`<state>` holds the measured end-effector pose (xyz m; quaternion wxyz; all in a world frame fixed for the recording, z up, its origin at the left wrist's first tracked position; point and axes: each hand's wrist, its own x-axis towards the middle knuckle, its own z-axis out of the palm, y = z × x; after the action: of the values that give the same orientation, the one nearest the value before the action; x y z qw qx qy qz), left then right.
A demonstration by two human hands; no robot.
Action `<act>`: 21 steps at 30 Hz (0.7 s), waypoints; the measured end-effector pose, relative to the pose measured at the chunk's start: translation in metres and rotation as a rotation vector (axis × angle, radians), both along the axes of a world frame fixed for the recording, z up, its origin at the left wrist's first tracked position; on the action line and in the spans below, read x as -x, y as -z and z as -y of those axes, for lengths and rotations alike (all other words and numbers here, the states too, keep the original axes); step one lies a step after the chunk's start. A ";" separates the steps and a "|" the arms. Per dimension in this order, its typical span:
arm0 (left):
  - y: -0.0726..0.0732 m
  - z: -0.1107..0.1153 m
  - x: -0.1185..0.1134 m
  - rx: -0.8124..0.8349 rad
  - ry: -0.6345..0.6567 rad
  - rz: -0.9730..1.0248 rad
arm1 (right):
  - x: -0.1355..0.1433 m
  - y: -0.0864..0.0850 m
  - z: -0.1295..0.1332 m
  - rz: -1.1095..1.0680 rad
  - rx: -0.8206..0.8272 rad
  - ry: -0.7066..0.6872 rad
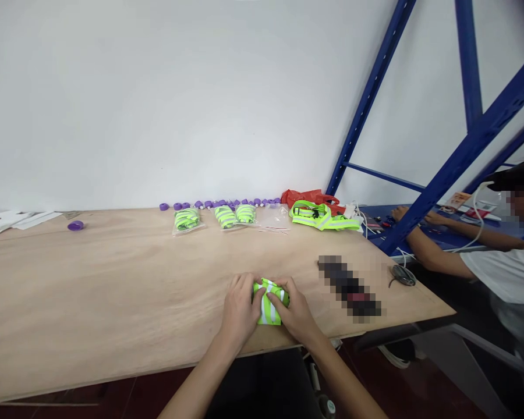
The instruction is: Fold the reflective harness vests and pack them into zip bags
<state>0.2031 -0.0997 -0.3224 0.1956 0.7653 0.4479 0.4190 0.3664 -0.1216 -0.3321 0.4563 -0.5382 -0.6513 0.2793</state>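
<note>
A folded reflective strap bundle (269, 311), neon yellow-green with silvery-white stripes, rests at the front edge of the wooden table. My left hand (241, 305) grips its left side, thumb on top and fingers wrapped around. On the right side my right hand (297, 311) holds it the same way, its thumb pressed on the upper face. Both hands are closed on the bundle, and parts of it are hidden beneath the fingers. Farther back lie similar bundles in clear bags, one bag (186, 219) on the left and another pair (234, 215) beside it.
Near the wall are clear plastic bags (274, 218), a loose reflective harness (323, 218), a red bag (308, 196) and several purple rolls (208, 204). Glasses (403, 275) lie at the right edge. Blue rack posts (471, 139) stand between me and a co-worker (502, 267).
</note>
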 end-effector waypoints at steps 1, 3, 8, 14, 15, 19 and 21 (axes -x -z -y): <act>0.001 -0.001 0.000 0.010 0.011 0.019 | 0.000 0.000 0.001 0.039 -0.030 -0.017; 0.002 -0.002 0.000 0.035 0.035 0.076 | 0.001 0.000 0.002 0.115 -0.111 -0.063; 0.003 -0.006 -0.002 0.152 0.033 0.225 | 0.000 0.006 0.003 0.317 -0.181 -0.177; 0.000 -0.015 -0.002 0.317 0.092 0.374 | 0.000 0.005 -0.002 0.514 -0.145 -0.255; 0.001 -0.017 -0.002 0.326 0.098 0.389 | 0.001 0.004 -0.004 0.527 -0.166 -0.267; 0.004 -0.021 -0.006 0.368 0.106 0.473 | 0.005 0.004 -0.010 0.560 -0.231 -0.276; 0.007 -0.021 -0.008 0.411 0.152 0.521 | 0.004 0.005 -0.011 0.556 -0.242 -0.236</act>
<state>0.2110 -0.0789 -0.3293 0.4843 0.6082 0.3997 0.4856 0.3626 -0.1110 -0.3370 0.2863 -0.4565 -0.8372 0.0932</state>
